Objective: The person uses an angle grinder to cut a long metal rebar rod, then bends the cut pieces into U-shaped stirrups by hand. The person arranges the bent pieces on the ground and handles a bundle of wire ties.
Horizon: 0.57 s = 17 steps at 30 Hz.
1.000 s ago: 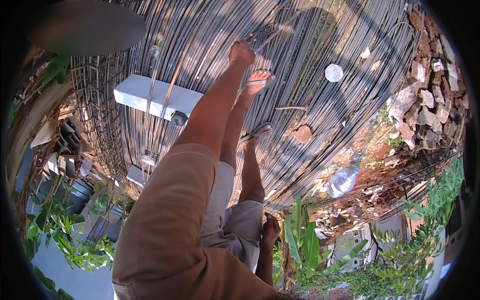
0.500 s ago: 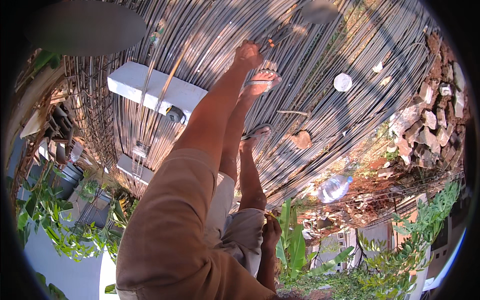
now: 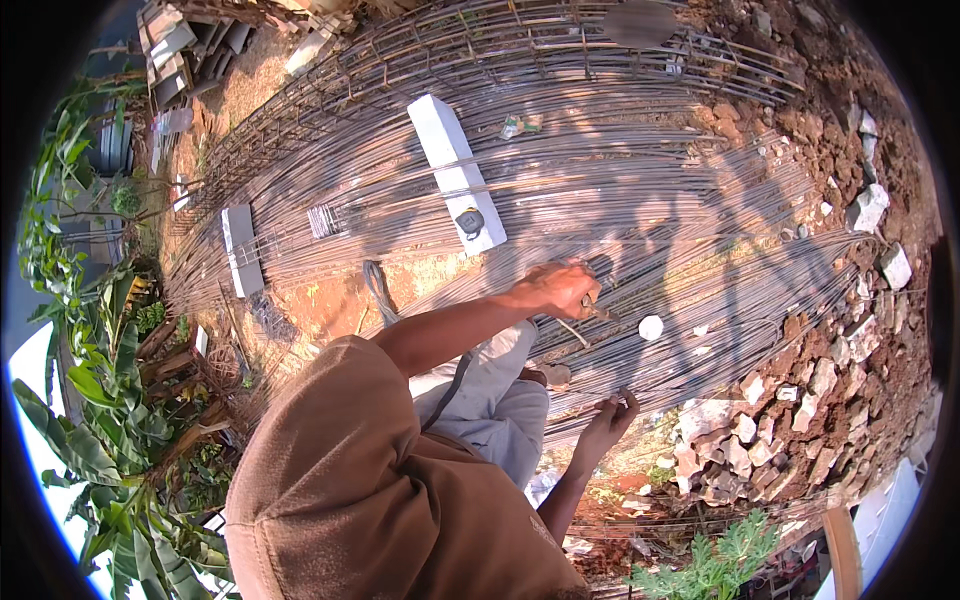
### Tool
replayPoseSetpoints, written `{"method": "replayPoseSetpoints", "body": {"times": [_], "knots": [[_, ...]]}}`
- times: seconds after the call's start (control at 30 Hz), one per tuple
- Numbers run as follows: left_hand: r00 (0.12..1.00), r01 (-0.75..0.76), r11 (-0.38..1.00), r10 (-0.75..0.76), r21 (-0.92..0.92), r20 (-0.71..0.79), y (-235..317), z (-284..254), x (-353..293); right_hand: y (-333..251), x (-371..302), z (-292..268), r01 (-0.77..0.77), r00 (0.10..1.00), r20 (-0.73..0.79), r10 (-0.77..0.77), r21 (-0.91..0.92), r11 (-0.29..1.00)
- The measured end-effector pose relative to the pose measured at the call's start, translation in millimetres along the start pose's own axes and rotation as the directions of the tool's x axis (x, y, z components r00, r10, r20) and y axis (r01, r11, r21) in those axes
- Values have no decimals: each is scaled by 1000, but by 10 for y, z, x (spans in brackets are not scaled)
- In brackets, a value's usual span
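Observation:
My left hand [image 3: 562,291] is closed around a dark hand tool [image 3: 601,266], whose far end sticks out past the fingers; its exact kind is unclear. This hand hangs over a wide spread of thin steel rods [image 3: 690,270]. My right hand [image 3: 615,408], lower and to the right, has its fingers bent together near the rods' near edge. Whatever it may pinch is too small to name. My knees in grey trousers [image 3: 490,385] are bent beneath the arms.
A white block [image 3: 437,130] lies under some rods, with a tape measure [image 3: 469,222] on its end. A grey block [image 3: 241,250] supports rods further left. A rebar cage [image 3: 400,55] runs behind. Broken bricks [image 3: 770,440] are heaped at right; a round white piece [image 3: 651,327] rests on the rods.
My view has swung round, and my legs now look folded rather than stretched out. The right hand has left my thigh and reaches out toward the rods. The left hand still grips the tool.

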State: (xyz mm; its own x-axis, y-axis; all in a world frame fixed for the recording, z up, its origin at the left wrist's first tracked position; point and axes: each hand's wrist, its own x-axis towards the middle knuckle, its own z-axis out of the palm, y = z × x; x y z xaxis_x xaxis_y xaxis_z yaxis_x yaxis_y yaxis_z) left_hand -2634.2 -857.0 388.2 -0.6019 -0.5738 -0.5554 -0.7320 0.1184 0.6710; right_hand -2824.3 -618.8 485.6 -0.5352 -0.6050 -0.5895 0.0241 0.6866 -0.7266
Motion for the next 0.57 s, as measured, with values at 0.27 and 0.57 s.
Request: {"method": "replayPoseSetpoints", "body": {"times": [0.27, 0.57], "knots": [[778, -253, 963, 144, -94, -612, 401, 151, -2953, -743, -1081, 202, 550, 779, 443, -443, -146, 822], [699, -167, 712, -402, -682, -591, 186, 731, -6170, -631, -3547, 1439, 952, 284, 910, -303, -231, 200]]}}
